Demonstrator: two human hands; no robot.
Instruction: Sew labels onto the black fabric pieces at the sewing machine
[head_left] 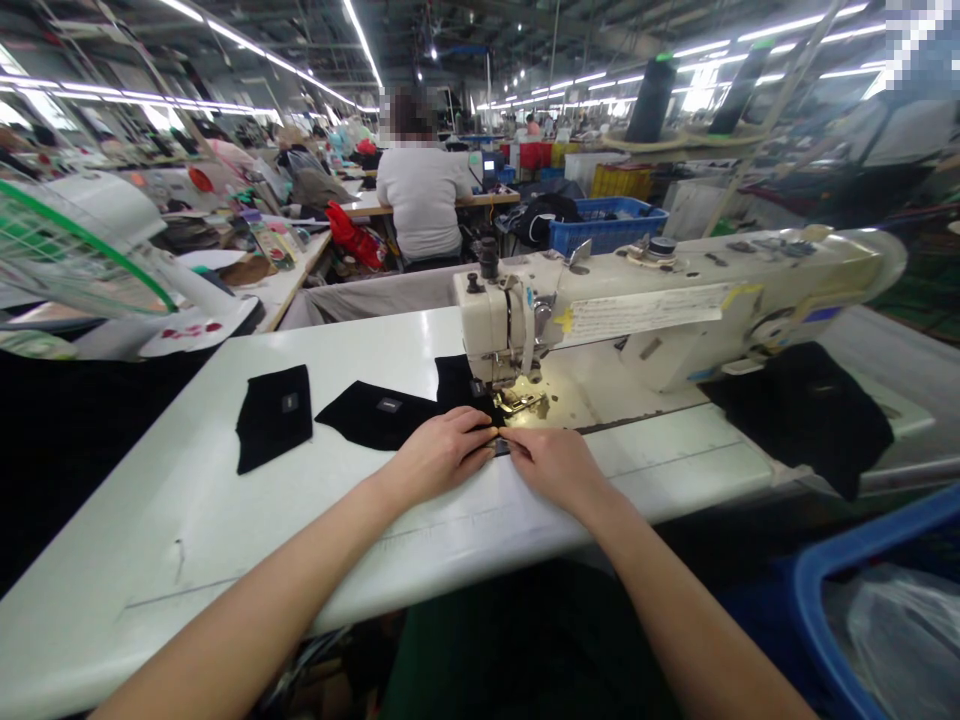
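Observation:
Both hands meet in front of the needle area of a white sewing machine (pixel 495 330). My left hand (pixel 442 450) has its fingers closed on the edge of a black fabric piece (pixel 454 378), which runs up beside the presser foot (pixel 517 402). Pinched at the same edge, my right hand (pixel 551 460) touches my left fingertips. A small dark label-like patch shows just under the fingertips. Left of my hands lie a second black piece (pixel 360 415) and a third black piece (pixel 274 420), each with a small grey label.
More black cloth (pixel 810 410) lies at the machine's right end. A blue basket (pixel 817 570) with clear plastic stands at lower right, a fan (pixel 90 250) at left. Ahead sits a person in a light shirt (pixel 420 200), near a blue crate (pixel 600 225).

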